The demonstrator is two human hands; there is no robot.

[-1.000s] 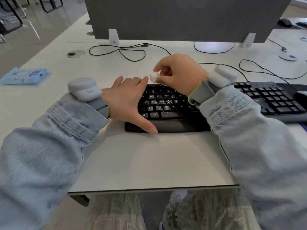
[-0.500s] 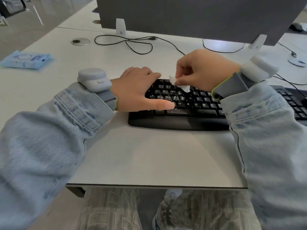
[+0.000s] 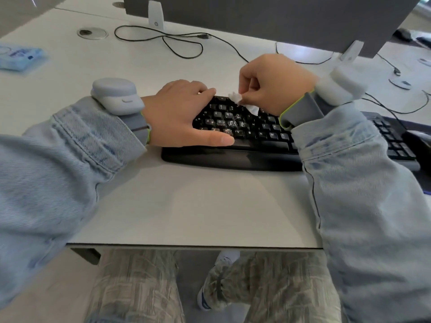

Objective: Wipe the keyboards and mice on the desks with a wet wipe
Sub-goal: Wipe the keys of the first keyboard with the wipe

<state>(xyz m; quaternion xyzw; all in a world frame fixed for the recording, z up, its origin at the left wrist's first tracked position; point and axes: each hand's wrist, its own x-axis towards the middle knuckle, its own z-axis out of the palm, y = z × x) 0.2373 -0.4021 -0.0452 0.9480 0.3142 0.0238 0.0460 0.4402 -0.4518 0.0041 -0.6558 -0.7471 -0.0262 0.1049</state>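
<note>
A black keyboard (image 3: 235,157) with a palm rest lies on the white desk (image 3: 186,206). White specks cover several keys near its middle. My left hand (image 3: 182,115) rests flat on the keyboard's left end, fingers apart, thumb along the bottom key row. My right hand (image 3: 272,82) pinches a small crumpled white wet wipe (image 3: 242,102) over the upper key rows; the wipe's lower corner touches the keys. A dark mouse (image 3: 419,141) shows partly at the right edge, beside the keyboard.
A blue wet wipe pack (image 3: 19,57) lies far left on the desk. Black cables (image 3: 182,43) loop behind the keyboard, before a grey divider panel (image 3: 256,17). A round cable port (image 3: 92,33) sits back left. The desk's front edge is near my legs.
My right hand with the wipe has come down from the keyboard's far edge onto the upper key rows. My left thumb has swung from the palm rest up onto the bottom key row.
</note>
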